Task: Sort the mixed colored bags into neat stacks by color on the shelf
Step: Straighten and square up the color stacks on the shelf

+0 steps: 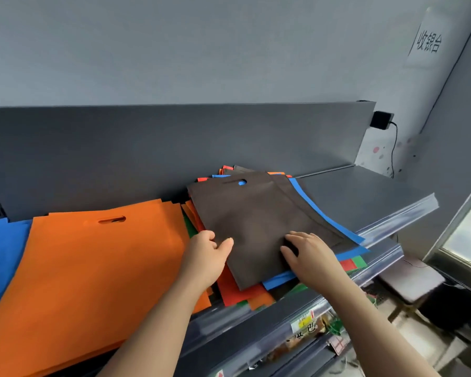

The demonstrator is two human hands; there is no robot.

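Dark grey shelf w/ a tall grey back panel runs across the view, clear plastic strip along its front edge. Biggest item on it: orange stack, flat non-woven bags w/ a die-cut slot handle near the top edge, lying left-centre and overhanging the shelf front. Just left of that, touching or slightly under it, blue stack, only partly in frame.

Right of the orange, the mixed pile: fanned, untidy layers of red, orange, green and blue edges poking out on all sides, esp. at the near corner. On top of the pile sits a brown bag, matte dark brown, rectangular, skewed approx. diagonal to the shelf edge, slot handle at the far end w/ blue showing through the cut-out. A blue bag peeks out along its right side.

Left hand at the brown bag's near-left edge: thumb laid on top of the fabric, fingers curled under the edge, so a loose pinch on it. Right hand near the bottom-right part of the same bag, fingers bent w/ tips pressing down on the surface; thumb seems tucked toward the fabric, can't tell if it's actually gripping or just resting.

Paper sign w/ printed characters on the wall, upper right.
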